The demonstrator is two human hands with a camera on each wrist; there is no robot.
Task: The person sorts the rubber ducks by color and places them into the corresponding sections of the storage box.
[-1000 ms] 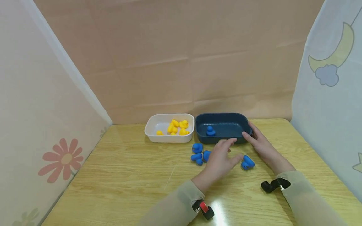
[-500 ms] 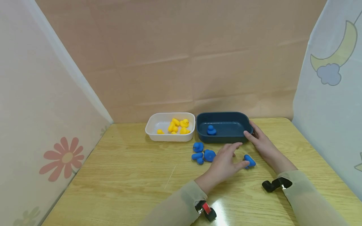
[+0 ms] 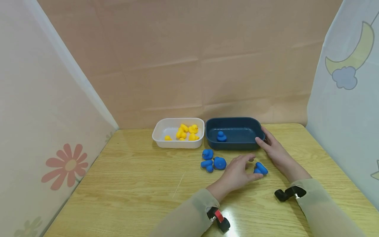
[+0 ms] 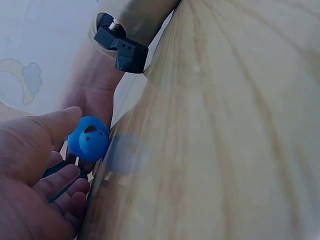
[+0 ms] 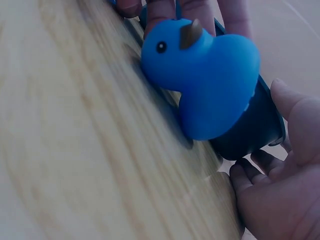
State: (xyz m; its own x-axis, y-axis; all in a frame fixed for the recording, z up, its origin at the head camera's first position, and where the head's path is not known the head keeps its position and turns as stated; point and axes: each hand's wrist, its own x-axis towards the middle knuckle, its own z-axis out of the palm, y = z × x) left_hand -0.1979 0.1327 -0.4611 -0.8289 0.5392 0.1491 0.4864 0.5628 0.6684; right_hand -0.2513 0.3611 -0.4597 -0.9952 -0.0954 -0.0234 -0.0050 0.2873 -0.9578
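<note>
A blue toy duck [image 3: 262, 168] lies on its side on the table, between my two hands. My left hand [image 3: 238, 172] is low beside it, thumb and fingers spread on either side. In the left wrist view the duck [image 4: 90, 140] shows beyond the thumb and the half-bent fingers. My right hand [image 3: 274, 152] holds the right end of a dark blue tray [image 3: 234, 145], thumb at the rim and fingers along the outside wall. One blue duck [image 3: 221, 136] sits inside that tray. Close up in the right wrist view, the tipped duck [image 5: 215, 80] partly covers the tray.
Left of my left hand, three more blue ducks lie grouped: one upright duck [image 3: 207, 154], one tipped duck [image 3: 207, 165] and one showing its round base [image 3: 219, 163]. A white tray [image 3: 177, 144] with several yellow ducks [image 3: 193, 129] stands beside the dark tray.
My left hand has moved right and down, away from the grouped ducks and to the single tipped duck. The right hand has stayed at the dark blue tray.
</note>
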